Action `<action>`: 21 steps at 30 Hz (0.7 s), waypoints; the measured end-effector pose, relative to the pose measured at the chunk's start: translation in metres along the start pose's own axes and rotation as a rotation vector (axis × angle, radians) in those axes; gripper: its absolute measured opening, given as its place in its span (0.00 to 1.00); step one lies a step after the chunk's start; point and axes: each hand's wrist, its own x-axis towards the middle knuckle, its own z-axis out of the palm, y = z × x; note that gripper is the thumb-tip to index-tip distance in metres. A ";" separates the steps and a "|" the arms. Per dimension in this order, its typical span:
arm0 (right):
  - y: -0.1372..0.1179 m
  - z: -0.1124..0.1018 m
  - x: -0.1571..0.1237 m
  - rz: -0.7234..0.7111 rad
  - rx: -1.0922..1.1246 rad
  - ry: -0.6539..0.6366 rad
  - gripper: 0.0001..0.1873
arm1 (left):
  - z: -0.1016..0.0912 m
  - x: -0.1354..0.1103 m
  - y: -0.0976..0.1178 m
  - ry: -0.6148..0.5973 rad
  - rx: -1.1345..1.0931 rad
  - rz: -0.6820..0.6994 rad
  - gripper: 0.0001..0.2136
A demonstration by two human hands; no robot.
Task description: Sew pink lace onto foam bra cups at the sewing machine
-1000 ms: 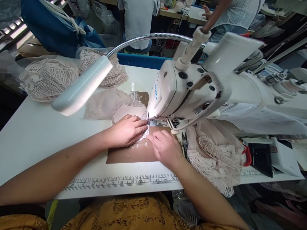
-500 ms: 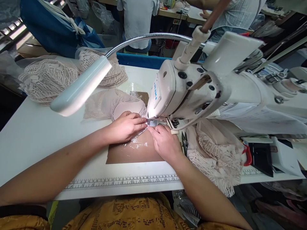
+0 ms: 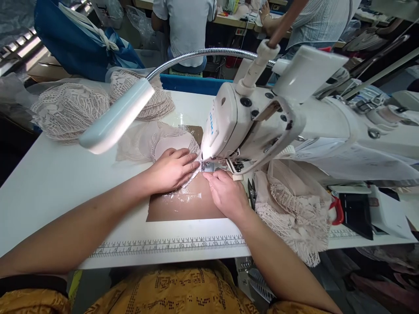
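Under the needle end of a white sewing machine (image 3: 220, 124) lies a pale pink lace piece (image 3: 175, 143) with a smooth, rounded cup-like panel. My left hand (image 3: 174, 171) rests flat on its near side, fingers stretched toward the presser foot (image 3: 203, 166). Just right of the foot, my right hand (image 3: 227, 192) is closed, with thumb and forefinger together close to the lace edge. Whatever lies between those fingertips is too small to make out. Both hands are over a brown, shiny taped sheet (image 3: 183, 208) on the white table (image 3: 131, 226).
Stacked lace pieces (image 3: 70, 111) lie at the back left beneath a lamp (image 3: 118, 115). More lace (image 3: 291, 209) hangs over the front edge at right, beside dark snips (image 3: 252, 192) and a red handle (image 3: 337, 210). A ruler strip (image 3: 170, 246) lines the front edge. People sit beyond.
The lace has shifted slightly at the foot, and my left fingertips have drawn back a little from it. My right hand stays nearly in place. The camera view has shifted slightly.
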 end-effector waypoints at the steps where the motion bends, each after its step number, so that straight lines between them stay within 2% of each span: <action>1: 0.000 0.000 0.000 0.002 0.016 0.007 0.21 | -0.003 -0.001 0.002 -0.022 0.016 -0.026 0.18; 5: 0.002 -0.002 -0.002 0.015 0.050 0.035 0.19 | -0.020 -0.006 0.009 -0.144 0.018 -0.115 0.20; 9: 0.003 -0.004 -0.002 0.024 0.025 0.045 0.18 | -0.031 -0.012 0.016 -0.218 -0.094 -0.091 0.17; 15: 0.002 -0.007 -0.001 0.031 0.015 0.015 0.18 | -0.021 -0.010 0.025 -0.136 -0.179 -0.034 0.14; 21: 0.001 -0.009 -0.001 0.035 0.041 -0.001 0.18 | -0.009 -0.007 0.034 -0.056 -0.152 0.016 0.16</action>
